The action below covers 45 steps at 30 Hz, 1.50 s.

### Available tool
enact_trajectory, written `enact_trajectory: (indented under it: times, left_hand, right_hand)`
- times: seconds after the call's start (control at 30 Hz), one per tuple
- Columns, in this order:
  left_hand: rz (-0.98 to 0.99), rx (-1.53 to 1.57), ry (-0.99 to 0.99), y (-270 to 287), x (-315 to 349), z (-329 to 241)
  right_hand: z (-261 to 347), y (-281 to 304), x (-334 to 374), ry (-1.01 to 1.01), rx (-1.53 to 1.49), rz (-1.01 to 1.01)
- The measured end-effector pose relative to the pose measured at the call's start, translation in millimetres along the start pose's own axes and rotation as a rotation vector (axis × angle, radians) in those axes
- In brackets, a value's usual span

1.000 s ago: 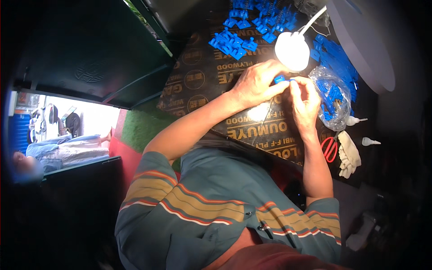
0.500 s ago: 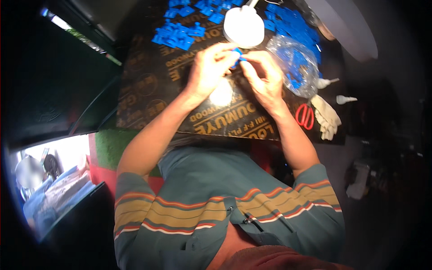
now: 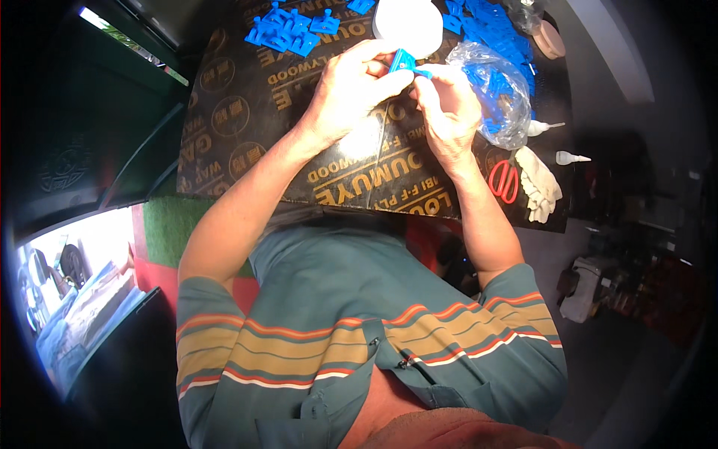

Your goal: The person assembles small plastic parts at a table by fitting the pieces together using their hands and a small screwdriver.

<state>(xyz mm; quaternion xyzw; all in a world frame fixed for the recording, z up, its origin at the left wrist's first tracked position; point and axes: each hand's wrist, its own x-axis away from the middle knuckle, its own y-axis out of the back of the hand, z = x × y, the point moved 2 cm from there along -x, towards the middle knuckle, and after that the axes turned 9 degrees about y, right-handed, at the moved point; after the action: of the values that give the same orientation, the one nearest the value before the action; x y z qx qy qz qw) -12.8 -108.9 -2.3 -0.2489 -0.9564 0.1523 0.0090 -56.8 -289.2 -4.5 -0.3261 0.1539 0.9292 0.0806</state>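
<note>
One part in hand, many lying about

A blue part (image 3: pixel 402 60) is being held in the left hand (image 3: pixel 348 90), with thumb and fingers closed around it, just in front of the lamp (image 3: pixel 407 26). At its right side, a thin blue piece (image 3: pixel 423 72) is being pinched by the thumb and forefinger of the right hand (image 3: pixel 452 112). Whether piece and part are joined cannot be told; with both hands being occupied there, this one is being judged unfinished.

Farther out, a pile (image 3: pixel 280 34) of stemmed blue parts is being left untouched on the table (image 3: pixel 232 75), to the left; these are perhaps done, though that cannot be confirmed. Right of the lamp, a heap (image 3: pixel 490 30) of blue pieces is lying loose, and more are being held in a clear bag (image 3: pixel 505 127); plenty is seemingly being left over. Scissors (image 3: pixel 503 182) and a white glove (image 3: pixel 538 187) are lying unused nearby.
</note>
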Motion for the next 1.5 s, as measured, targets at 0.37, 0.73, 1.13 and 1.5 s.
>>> enact_trajectory:
  times: [0.37, 0.73, 1.13, 1.5]
  left_hand:
    - [-0.086, -0.384, -0.169, -7, 7, -5]
    - [-0.049, -0.386, -0.152, -8, 7, -6]
    - [0.053, -0.23, 0.024, 0, 0, -1]
    - [0.004, 0.231, 0.158, 18, -12, 0]
  right_hand:
    - [3, 1, 0, 0.034, -0.002, 0.064]
    - [6, -2, 0, -0.076, -0.152, 0.065]
    - [4, 3, -8, 0.309, 0.255, 0.08]
    - [-12, 33, -13, -0.188, 0.049, 0.034]
